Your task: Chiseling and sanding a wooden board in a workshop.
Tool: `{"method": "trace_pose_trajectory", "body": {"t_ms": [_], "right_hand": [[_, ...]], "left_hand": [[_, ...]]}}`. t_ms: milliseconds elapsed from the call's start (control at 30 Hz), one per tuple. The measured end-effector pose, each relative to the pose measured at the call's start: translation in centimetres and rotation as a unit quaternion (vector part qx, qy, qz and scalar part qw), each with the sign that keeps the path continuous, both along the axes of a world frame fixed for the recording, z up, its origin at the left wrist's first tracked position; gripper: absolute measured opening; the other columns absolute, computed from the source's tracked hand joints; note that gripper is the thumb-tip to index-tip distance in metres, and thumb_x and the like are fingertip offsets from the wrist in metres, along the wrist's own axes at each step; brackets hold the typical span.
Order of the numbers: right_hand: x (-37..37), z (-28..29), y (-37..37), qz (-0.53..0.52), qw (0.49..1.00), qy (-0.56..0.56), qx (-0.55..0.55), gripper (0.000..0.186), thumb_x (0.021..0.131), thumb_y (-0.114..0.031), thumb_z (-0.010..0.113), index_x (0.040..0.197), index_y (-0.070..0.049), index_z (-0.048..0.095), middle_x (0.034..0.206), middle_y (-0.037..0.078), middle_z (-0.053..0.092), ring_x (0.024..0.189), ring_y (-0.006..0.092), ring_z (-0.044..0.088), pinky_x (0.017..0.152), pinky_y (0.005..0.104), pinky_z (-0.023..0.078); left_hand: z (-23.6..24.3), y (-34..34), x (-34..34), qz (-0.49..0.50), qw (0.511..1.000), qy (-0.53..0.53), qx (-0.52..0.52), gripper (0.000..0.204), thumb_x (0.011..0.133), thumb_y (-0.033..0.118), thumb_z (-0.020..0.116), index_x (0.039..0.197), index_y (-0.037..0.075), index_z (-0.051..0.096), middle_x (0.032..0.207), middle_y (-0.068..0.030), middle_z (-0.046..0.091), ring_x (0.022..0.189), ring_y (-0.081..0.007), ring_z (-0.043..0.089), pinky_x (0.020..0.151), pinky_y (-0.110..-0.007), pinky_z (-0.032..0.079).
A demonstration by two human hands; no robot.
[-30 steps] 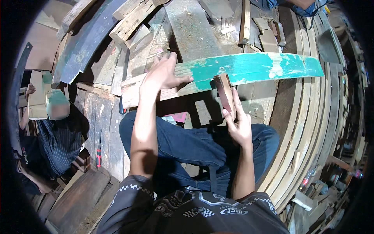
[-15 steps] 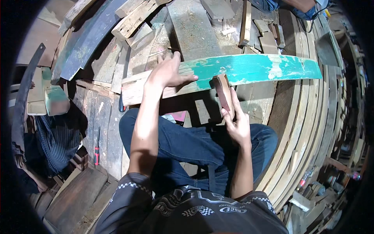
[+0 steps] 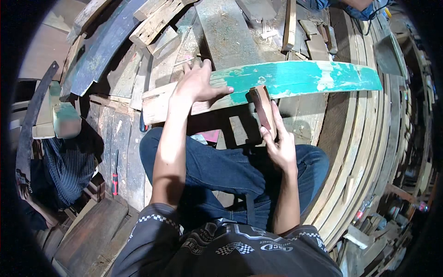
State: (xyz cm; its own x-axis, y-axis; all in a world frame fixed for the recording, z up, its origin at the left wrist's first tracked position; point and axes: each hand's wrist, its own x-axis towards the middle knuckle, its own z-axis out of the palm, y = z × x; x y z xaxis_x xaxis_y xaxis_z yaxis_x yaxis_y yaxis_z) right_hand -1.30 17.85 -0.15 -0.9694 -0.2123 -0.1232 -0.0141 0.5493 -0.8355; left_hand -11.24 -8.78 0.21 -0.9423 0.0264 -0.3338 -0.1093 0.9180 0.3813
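Observation:
A long, slightly curved plank (image 3: pixel 295 78) lies crosswise in front of me, its right part covered in worn green paint and its left end bare pale wood. On that bare part rests my left hand (image 3: pixel 196 85), fingers spread toward the far edge and thumb stretched along the face. My right hand (image 3: pixel 281 147) is closed around a slim reddish-brown wooden block (image 3: pixel 263 108), held upright and tilted a little left. The block's top end is by the plank's near edge; whether it touches cannot be told. Part of the block's lower end is hidden by my fingers.
A red-handled screwdriver (image 3: pixel 115 182) lies on boards at my left. Beyond it another person's hand (image 3: pixel 26 191) holds a handsaw (image 3: pixel 32 117). Long stacked planks (image 3: pixel 344 184) run along my right. Timber offcuts (image 3: pixel 154 25) lie ahead, and another person's arm (image 3: pixel 360 3) shows at the top right.
The saw at the far left has shifted, its tip lower and farther right. My right hand and the block have moved very slightly left and away from me; my left hand stays on the plank.

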Motion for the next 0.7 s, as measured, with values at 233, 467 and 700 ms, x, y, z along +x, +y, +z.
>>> {"method": "trace_pose_trajectory", "body": {"t_ms": [233, 467, 700], "right_hand": [[0.0, 0.6, 0.0, -0.003, 0.999, -0.042, -0.005, 0.064, 0.094, -0.02, 0.061, 0.152, -0.017, 0.033, 0.117, 0.028, 0.063, 0.088, 0.0402, 0.07, 0.073, 0.0396, 0.053], [0.1, 0.3, 0.2, 0.004, 1.0, -0.02, -0.012, 0.065, 0.095, -0.023, 0.06, 0.153, -0.02, 0.031, 0.118, 0.028, 0.063, 0.107, 0.0441, 0.062, 0.084, 0.0434, 0.053], [0.0, 0.6, -0.1, 0.012, 1.0, -0.024, -0.004, 0.064, 0.096, -0.026, 0.058, 0.153, -0.02, 0.03, 0.12, 0.027, 0.062, 0.105, 0.0461, 0.062, 0.086, 0.0446, 0.053]], "left_hand": [[-0.6, -1.4, -0.3, -0.012, 0.999, -0.036, 0.035, 0.096, 0.063, 0.066, 0.08, 0.124, -0.003, 0.049, 0.137, -0.0383, 0.043, 0.135, -0.0598, 0.028, 0.106, -0.063, 0.036], [-0.2, 0.6, 0.4, 0.008, 0.999, 0.017, -0.025, 0.117, 0.058, 0.076, 0.075, 0.132, -0.009, 0.047, 0.137, -0.037, 0.045, 0.131, -0.059, 0.035, 0.11, -0.059, 0.032], [-0.3, -0.8, 0.6, -0.015, 0.998, 0.015, -0.06, 0.126, 0.051, 0.074, 0.08, 0.136, -0.011, 0.043, 0.144, -0.0353, 0.038, 0.135, -0.0558, 0.03, 0.112, -0.058, 0.03]]}}
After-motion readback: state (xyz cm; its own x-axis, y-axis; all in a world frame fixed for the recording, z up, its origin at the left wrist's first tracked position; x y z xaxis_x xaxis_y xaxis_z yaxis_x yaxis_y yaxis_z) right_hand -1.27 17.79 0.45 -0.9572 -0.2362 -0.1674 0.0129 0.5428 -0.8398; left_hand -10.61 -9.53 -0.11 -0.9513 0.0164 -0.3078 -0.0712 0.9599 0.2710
